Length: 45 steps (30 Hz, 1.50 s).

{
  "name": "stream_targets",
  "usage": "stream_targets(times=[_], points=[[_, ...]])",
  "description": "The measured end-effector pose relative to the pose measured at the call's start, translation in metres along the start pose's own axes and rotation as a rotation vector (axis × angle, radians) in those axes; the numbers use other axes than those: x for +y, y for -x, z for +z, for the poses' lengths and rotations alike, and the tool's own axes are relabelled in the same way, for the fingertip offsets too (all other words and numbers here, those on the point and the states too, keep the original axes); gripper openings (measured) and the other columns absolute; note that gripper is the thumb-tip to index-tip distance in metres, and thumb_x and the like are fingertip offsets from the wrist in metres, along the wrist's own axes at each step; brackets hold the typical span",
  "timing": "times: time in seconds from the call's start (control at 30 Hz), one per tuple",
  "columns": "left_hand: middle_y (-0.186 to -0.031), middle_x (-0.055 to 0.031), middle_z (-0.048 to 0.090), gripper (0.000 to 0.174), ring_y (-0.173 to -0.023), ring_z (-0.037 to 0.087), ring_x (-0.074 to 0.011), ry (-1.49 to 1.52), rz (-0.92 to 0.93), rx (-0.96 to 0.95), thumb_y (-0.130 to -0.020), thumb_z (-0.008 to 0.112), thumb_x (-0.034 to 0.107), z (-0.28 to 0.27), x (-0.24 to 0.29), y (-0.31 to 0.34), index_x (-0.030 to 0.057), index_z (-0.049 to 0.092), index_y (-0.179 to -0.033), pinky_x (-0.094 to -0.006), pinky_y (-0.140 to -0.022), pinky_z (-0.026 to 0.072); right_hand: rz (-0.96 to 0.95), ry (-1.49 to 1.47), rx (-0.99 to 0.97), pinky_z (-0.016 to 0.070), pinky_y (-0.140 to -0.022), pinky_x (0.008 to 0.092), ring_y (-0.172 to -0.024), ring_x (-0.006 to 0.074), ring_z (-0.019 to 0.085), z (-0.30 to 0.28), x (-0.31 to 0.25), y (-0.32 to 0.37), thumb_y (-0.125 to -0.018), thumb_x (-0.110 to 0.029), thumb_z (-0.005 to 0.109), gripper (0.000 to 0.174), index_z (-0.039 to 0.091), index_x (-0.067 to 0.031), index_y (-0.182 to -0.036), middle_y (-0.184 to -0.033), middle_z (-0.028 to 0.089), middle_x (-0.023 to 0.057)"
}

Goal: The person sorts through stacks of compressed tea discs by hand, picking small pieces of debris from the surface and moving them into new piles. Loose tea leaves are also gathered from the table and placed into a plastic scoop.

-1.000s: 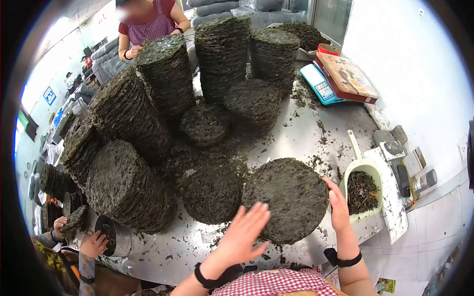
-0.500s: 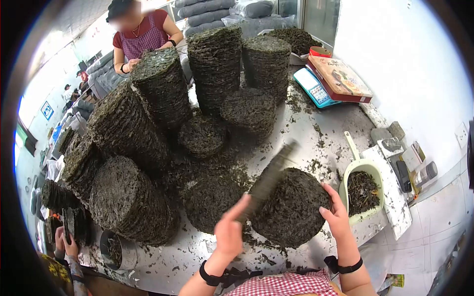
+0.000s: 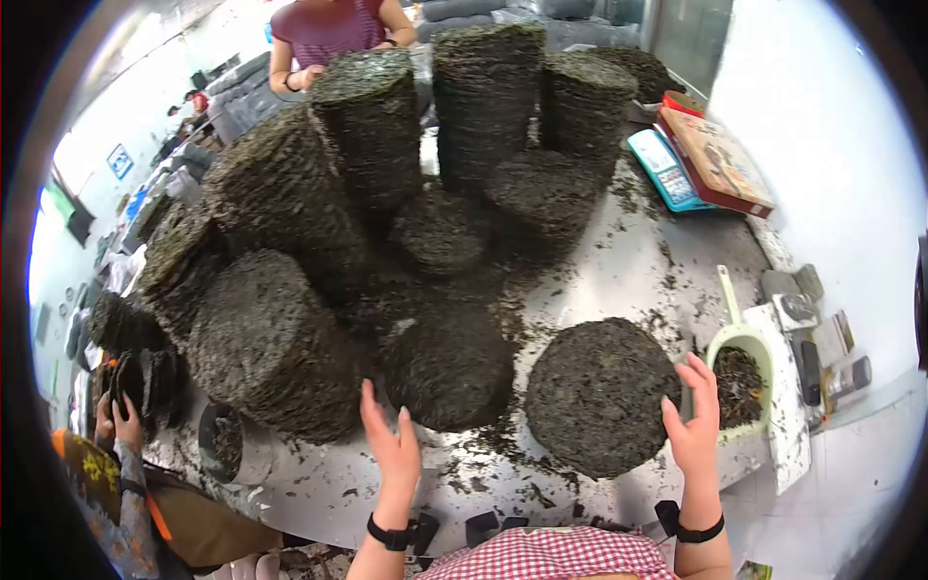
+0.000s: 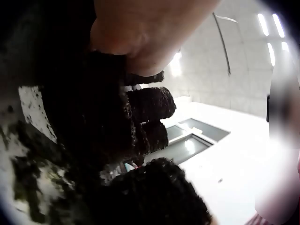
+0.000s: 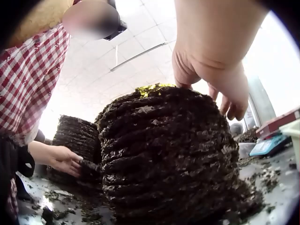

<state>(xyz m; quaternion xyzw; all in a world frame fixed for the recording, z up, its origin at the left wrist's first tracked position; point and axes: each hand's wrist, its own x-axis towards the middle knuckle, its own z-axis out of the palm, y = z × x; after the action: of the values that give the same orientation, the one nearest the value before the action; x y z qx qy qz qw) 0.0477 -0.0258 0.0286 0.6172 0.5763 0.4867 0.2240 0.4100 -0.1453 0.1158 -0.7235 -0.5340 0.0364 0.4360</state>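
A pile of dark round seaweed sheets (image 3: 604, 396) lies on the metal table in front of me. My right hand (image 3: 694, 416) rests at its right edge, thumb by the top rim and fingers loosely along the side. The right wrist view shows the layered side of this pile (image 5: 164, 154) with the hand draped over its top. My left hand (image 3: 394, 440) holds nothing, its fingers spread and pointing up, right at the near left edge of a second, lower-looking seaweed pile (image 3: 449, 377). A thick leaning seaweed stack (image 3: 261, 338) stands to its left.
Tall seaweed stacks (image 3: 488, 106) rise at the back. On the right are a light-green dustpan (image 3: 768, 372) with scraps, a blue scale (image 3: 667, 174) and a flat box (image 3: 715, 159). Another person's hands (image 3: 118, 420) work at the left, near a metal tin (image 3: 222, 440).
My left hand lay flat on the right pile, then swung a seaweed sheet up and leftward on edge. Now it is empty at the second pile. The right hand stays by the right pile.
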Motion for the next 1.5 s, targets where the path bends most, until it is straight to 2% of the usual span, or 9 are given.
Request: stream_targets(times=[0.1, 0.3, 0.57, 0.7, 0.83, 1.07, 1.17, 1.27, 1.5], points=[[-0.142, -0.0203, 0.044, 0.051, -0.134, 0.039, -0.036, 0.018, 0.169, -0.282, -0.089, 0.055, 0.004, 0.0, 0.042, 0.003, -0.0002, 0.042, -0.138, -0.0444, -0.11, 0.0319, -0.131, -0.053, -0.148, 0.0495, -0.081, 0.0357, -0.096, 0.0275, 0.062, -0.003, -0.028, -0.021, -0.075, -0.005, 0.072, 0.016, 0.069, -0.0053, -0.091, -0.1, 0.066, 0.0091], [-0.141, -0.0123, 0.048, 0.051, -0.138, 0.035, -0.0358, 0.039, 0.61, -0.792, -0.084, 0.068, 0.014, 0.049, 0.109, 0.02, 0.0056, 0.052, -0.131, -0.0518, -0.111, 0.0311, -0.366, 0.144, -0.27, 0.0509, -0.067, 0.0329, -0.076, 0.0225, 0.062, 0.041, -0.031, -0.038, -0.073, -0.01, 0.075, 0.009, 0.071, -0.0098, -0.08, -0.081, 0.064, 0.0028], [-0.139, -0.0116, 0.05, 0.046, -0.137, 0.037, -0.0363, 0.015, 0.626, -0.743, -0.084, 0.069, 0.013, 0.059, 0.1, 0.029, 0.0055, 0.056, -0.127, -0.0511, -0.11, 0.0341, -0.346, 0.228, -0.393, 0.0498, -0.068, 0.034, -0.076, 0.025, 0.059, 0.039, -0.033, -0.042, -0.075, -0.01, 0.073, 0.008, 0.068, -0.0082, -0.081, -0.082, 0.062, 0.0049], [-0.134, -0.015, 0.054, 0.043, -0.131, 0.045, -0.0372, 0.252, 0.515, -0.662, -0.084, 0.065, 0.009, 0.046, 0.09, 0.019, 0.0029, 0.056, -0.125, -0.0478, -0.11, 0.0349, -0.052, -0.376, -0.26, 0.0479, -0.077, 0.0284, -0.085, 0.0155, 0.06, 0.004, -0.011, -0.041, -0.086, -0.003, 0.064, 0.004, 0.061, -0.0031, -0.089, -0.09, 0.063, 0.0065], [-0.142, -0.0183, 0.045, 0.049, -0.137, 0.035, -0.0369, -0.203, 0.287, -0.597, -0.085, 0.065, 0.018, 0.024, 0.059, 0.009, 0.0017, 0.051, -0.129, -0.0497, -0.113, 0.0282, 0.37, -0.641, -0.042, 0.0498, -0.073, 0.0265, -0.073, 0.0113, 0.062, -0.079, 0.075, -0.027, -0.089, -0.002, 0.058, 0.002, 0.059, -0.0029, -0.087, -0.078, 0.064, 0.0054], [-0.134, -0.0172, 0.048, 0.041, -0.135, 0.038, -0.0385, -0.274, 0.411, -0.587, -0.078, 0.072, 0.01, 0.011, 0.051, 0.009, 0.0044, 0.057, -0.116, -0.0495, -0.11, 0.0334, 0.377, -0.216, 0.1, 0.0466, -0.072, 0.0221, -0.076, 0.0074, 0.058, -0.093, 0.127, 0.004, -0.088, -0.004, 0.064, 0.009, 0.06, -0.002, -0.096, -0.085, 0.061, -0.0018], [-0.139, -0.0154, 0.048, 0.056, -0.134, 0.041, -0.0349, -0.066, 0.598, -0.699, -0.074, 0.078, 0.016, 0.033, 0.107, 0.015, 0.0064, 0.055, -0.124, -0.0491, -0.11, 0.0331, 0.456, -0.265, -0.132, 0.0462, -0.082, 0.0228, -0.09, 0.0079, 0.059, -0.06, 0.112, 0.004, -0.092, -0.008, 0.06, 0.014, 0.06, 0.0005, -0.104, -0.099, 0.065, 0.002], [-0.15, -0.021, 0.033, 0.087, -0.142, 0.027, -0.0345, -0.13, 0.709, -0.901, -0.077, 0.076, 0.036, 0.062, 0.145, 0.038, -0.0022, 0.034, -0.143, -0.0504, -0.115, 0.0233, 0.248, -0.481, -0.137, 0.0411, -0.098, 0.0306, -0.112, 0.0173, 0.056, -0.013, 0.08, -0.001, -0.095, -0.013, 0.053, 0.031, 0.057, 0.0021, -0.122, -0.118, 0.061, 0.0093], [-0.152, -0.018, 0.03, 0.076, -0.143, 0.026, -0.033, 0.001, 0.68, -0.963, -0.082, 0.072, 0.03, 0.072, 0.118, 0.038, 0.0033, 0.037, -0.143, -0.0499, -0.115, 0.0256, 0.37, -0.837, -0.194, 0.0254, -0.111, 0.034, -0.131, 0.0217, 0.041, 0.003, 0.057, 0.02, -0.094, -0.024, 0.043, 0.052, 0.045, 0.0032, -0.137, -0.138, 0.048, 0.0108]])
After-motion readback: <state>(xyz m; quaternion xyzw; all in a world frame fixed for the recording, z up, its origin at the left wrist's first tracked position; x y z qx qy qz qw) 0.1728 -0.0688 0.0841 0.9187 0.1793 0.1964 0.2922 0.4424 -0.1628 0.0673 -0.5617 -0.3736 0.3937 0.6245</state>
